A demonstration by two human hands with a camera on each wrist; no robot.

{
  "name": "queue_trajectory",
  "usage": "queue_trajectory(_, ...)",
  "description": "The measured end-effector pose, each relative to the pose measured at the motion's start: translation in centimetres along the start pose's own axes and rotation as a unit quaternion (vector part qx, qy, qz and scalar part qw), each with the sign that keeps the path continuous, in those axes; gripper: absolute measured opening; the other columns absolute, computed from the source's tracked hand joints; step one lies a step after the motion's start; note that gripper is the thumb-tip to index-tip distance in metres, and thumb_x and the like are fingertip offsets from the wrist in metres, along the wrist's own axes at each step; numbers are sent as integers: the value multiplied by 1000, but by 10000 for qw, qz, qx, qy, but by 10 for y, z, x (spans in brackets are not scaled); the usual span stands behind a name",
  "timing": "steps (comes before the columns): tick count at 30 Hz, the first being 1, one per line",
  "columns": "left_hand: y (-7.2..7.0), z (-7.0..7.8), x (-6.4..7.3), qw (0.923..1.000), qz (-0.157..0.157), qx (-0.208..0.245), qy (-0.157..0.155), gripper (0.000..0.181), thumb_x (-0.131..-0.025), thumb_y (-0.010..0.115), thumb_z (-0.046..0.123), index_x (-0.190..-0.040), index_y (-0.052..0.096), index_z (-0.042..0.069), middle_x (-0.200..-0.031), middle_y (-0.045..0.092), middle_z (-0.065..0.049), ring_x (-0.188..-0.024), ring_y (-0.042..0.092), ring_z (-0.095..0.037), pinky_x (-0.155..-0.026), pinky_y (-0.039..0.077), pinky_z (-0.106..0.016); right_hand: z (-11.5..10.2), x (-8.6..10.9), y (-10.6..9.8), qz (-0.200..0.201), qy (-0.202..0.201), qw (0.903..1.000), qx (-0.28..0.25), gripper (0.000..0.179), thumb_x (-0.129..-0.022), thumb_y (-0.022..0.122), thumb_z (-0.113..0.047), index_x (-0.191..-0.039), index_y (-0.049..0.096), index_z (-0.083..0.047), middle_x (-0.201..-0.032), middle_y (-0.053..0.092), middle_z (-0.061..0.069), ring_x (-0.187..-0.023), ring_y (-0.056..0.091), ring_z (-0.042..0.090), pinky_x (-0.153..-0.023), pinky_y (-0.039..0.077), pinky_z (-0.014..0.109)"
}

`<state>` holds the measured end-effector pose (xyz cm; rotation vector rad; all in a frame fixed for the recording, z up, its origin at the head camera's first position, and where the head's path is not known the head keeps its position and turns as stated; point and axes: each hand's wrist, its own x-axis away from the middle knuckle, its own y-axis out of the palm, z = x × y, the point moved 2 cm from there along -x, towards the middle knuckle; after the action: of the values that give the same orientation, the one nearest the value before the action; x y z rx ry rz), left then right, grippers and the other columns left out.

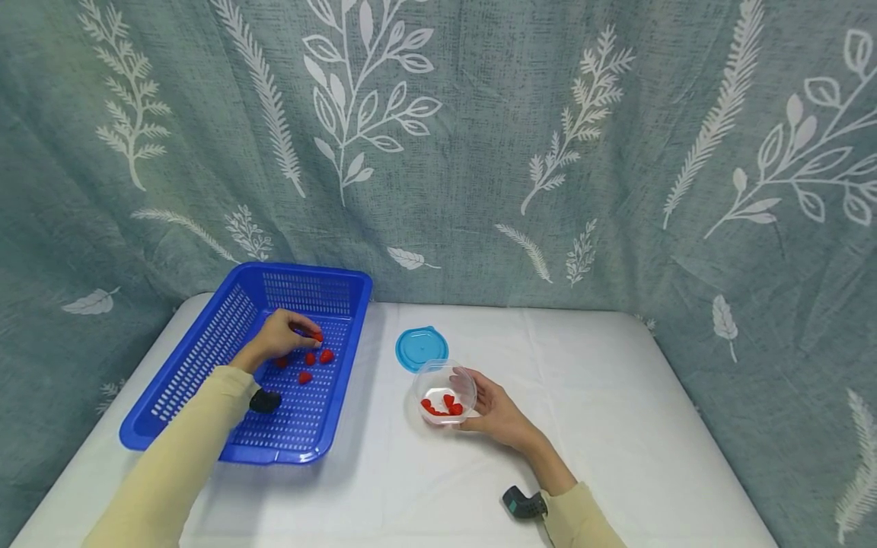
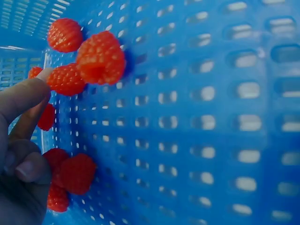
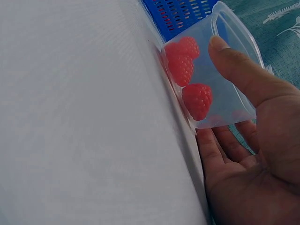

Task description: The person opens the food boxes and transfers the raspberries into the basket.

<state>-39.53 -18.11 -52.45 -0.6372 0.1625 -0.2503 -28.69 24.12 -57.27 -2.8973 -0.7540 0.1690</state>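
Observation:
My left hand (image 1: 282, 335) reaches down into a blue plastic basket (image 1: 363, 312). Thumb and fingertips pinch a red raspberry (image 1: 317, 336), seen between them in the head view. Several more raspberries lie around the hand on the slotted floor, such as one raspberry (image 2: 101, 58) large in the left wrist view. My right hand (image 1: 500, 415) holds a clear plastic tub (image 1: 429, 373) from its right side, thumb on the near wall and fingers around the far side and below. A few raspberries (image 3: 197, 101) rest in the tub's bottom; the tub is slightly tilted.
A round blue lid (image 1: 421, 348) lies on the white tabletop (image 1: 582, 365), just behind the tub and right of the basket. Behind the table hangs a green curtain (image 1: 479, 152) with a white leaf print. Dark wrist cameras (image 1: 524, 504) sit at both cuffs.

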Motion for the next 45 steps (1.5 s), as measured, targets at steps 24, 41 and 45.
queue_trajectory(24,-14,31,5,9996,-247,158,7,37,-91,74,6,-122,65,-13,-109,73,-24,-97,70,-28,-82,53,-29,0,0,0,18,-19,10000,48,91,-78,82,7,-156,34,-3,-158,40,19,-149,33,37,-107,42,24)
queue_trajectory(41,3,157,77,9900,-440,1073,798,34,-94,74,19,-127,69,13,-112,74,-11,-49,50,-8,-51,43,-24,-1,1,0,89,92,9998,145,91,-78,80,8,-156,36,-5,-160,37,17,-150,32,34,-108,42,25)
queue_trajectory(45,34,178,100,9870,-760,1127,859,33,-95,72,19,-127,69,13,-109,74,-6,-46,36,-8,-48,34,-23,0,1,0,78,116,9998,154,90,-79,81,6,-156,36,-6,-160,38,16,-151,32,33,-108,42,25)
